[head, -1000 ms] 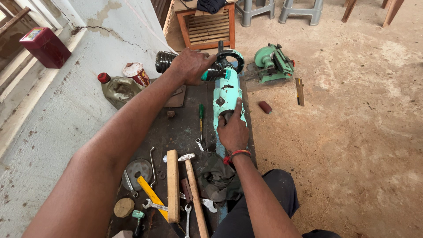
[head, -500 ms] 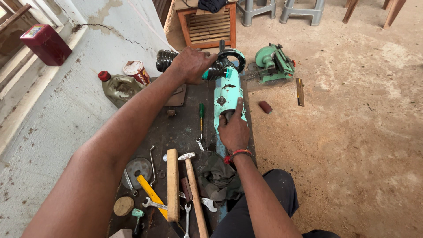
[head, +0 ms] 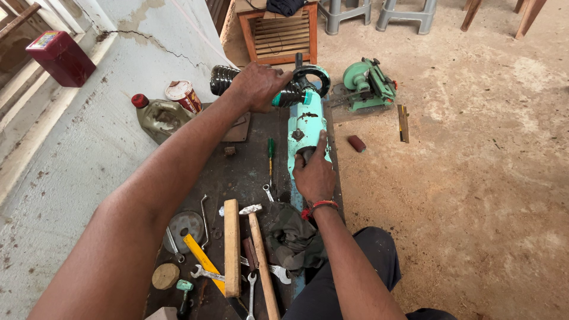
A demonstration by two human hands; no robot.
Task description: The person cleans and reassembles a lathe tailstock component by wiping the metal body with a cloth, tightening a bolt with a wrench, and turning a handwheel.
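A long turquoise power tool (head: 307, 127) lies lengthwise on a dark mat (head: 243, 172) on the floor. Its far end carries a black ribbed side handle (head: 224, 78) and a round black part (head: 312, 77). My left hand (head: 256, 86) is closed around that ribbed handle. Nearer me, my right hand (head: 313, 173) grips the tool's body, index finger stretched forward along it. A red band sits on that wrist.
On the mat lie a hammer (head: 261, 255), a wooden block (head: 232, 246), several spanners (head: 204, 272), a green screwdriver (head: 271, 155) and a dark rag (head: 293, 237). A bottle (head: 157, 115) and a tin (head: 182, 95) stand left. A green saw (head: 367, 83) and a wooden crate (head: 281, 32) stand beyond.
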